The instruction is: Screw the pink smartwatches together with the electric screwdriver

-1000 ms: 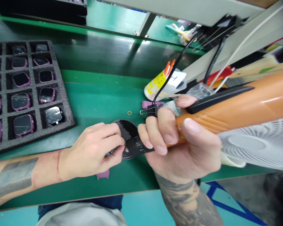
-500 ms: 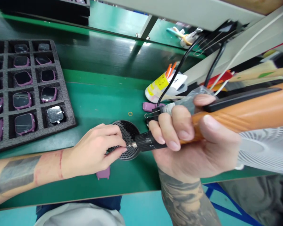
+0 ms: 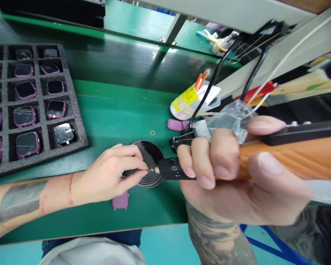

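My right hand (image 3: pixel 237 176) grips an orange electric screwdriver (image 3: pixel 289 158) with a black nose (image 3: pixel 172 171), held level and pointing left. Its metal tip meets the fingertips of my left hand (image 3: pixel 113 175), which pinch something too small to see at the bit. Both meet above a round black perforated dish (image 3: pixel 149 162) on the green bench (image 3: pixel 113 117). A purple watch case (image 3: pixel 120 201) lies just below my left hand, partly hidden by it. A binder clip (image 3: pixel 180 139) fixes a black cable to the tool's nose.
A black foam tray (image 3: pixel 79 136) at the left holds several purple-rimmed watch bodies (image 3: pixel 55 109). Another purple case (image 3: pixel 176 125), a small orange ring (image 3: pixel 152 133) and a white cup of orange-handled tools (image 3: pixel 193 97) sit behind the dish. The bench's front edge runs below my hands.
The screwdriver has slid right and drawn back toward me, exposing its black nose and metal tip. My left hand stayed over the dish, fingertips now at the bit.
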`<state>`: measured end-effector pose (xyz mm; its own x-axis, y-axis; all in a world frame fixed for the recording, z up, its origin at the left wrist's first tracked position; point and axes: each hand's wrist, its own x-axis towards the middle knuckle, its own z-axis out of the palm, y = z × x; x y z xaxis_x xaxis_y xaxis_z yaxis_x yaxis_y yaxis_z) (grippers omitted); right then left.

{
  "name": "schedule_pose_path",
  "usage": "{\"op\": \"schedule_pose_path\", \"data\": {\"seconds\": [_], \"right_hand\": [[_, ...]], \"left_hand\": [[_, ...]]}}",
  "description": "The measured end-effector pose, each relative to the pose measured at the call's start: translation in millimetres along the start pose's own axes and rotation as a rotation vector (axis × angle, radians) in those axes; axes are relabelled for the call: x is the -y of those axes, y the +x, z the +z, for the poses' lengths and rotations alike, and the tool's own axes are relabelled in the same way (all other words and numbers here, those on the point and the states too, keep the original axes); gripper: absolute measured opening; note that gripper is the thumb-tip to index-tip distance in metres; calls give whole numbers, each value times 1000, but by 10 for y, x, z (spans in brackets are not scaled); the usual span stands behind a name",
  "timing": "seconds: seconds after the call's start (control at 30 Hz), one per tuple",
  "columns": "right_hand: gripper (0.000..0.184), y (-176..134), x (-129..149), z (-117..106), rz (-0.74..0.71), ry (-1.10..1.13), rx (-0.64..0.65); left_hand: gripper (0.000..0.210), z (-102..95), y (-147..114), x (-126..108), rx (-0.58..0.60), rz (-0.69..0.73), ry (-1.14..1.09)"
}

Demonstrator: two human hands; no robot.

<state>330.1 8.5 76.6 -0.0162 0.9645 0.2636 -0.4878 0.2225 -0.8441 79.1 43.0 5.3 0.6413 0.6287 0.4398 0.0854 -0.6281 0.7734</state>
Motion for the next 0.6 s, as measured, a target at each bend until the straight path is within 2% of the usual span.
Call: {"op": "schedule_pose_path", "data": {"seconds": [0.33, 0.5, 0.6], "right_hand": [[24, -7, 56, 10, 25, -78, 24], [23, -31, -63, 59, -122, -23, -22], [24, -50, -100, 50, -129, -22, 5]], "left_hand": [[20, -33, 11, -6, 4, 31, -9], [20, -40, 10, 26, 14, 47, 9], [20, -45, 7, 36, 17, 45, 7]]}}
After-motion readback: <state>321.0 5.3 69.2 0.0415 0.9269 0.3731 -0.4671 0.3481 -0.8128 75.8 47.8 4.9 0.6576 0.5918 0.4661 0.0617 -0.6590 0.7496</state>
